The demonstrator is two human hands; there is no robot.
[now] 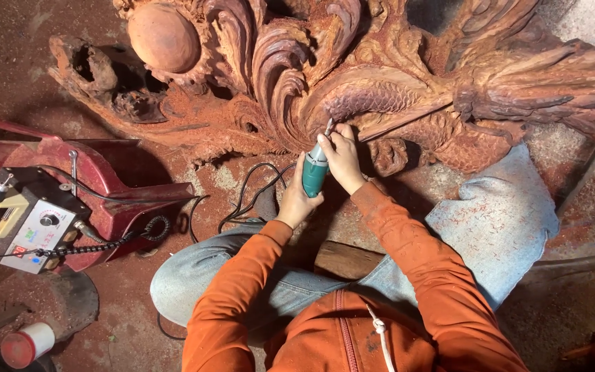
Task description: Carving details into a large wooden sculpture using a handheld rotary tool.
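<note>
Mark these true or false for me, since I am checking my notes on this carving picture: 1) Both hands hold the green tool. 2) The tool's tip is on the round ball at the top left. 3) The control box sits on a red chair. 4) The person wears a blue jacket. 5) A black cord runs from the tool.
1) True: the left hand and the right hand both grip the green tool.
2) False: the tip meets the scaled part of the wood carving, well right of the round ball.
3) True: the control box rests on the red chair.
4) False: the jacket is orange.
5) True: a black cord trails from it.
</note>
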